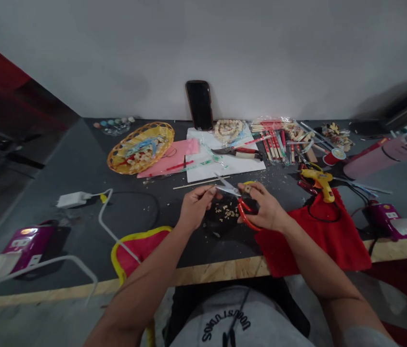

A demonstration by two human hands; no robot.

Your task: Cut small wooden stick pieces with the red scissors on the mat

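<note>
My right hand is closed on a pair of scissors with red handles. Their pale blades stand apart and point left toward my other hand. A small light brown piece shows at the fingertips of the right hand. The fingers of my left hand are pinched together beside the blade tips; whatever lies between them is too small to name. Below both hands, several tiny pale cut bits are scattered on the dark tabletop.
A yellow wicker basket stands back left, near a phone leaning on the wall. Pliers lie on white paper. To the right are a yellow glue gun, red cloth and a pink bottle. A white cable runs left.
</note>
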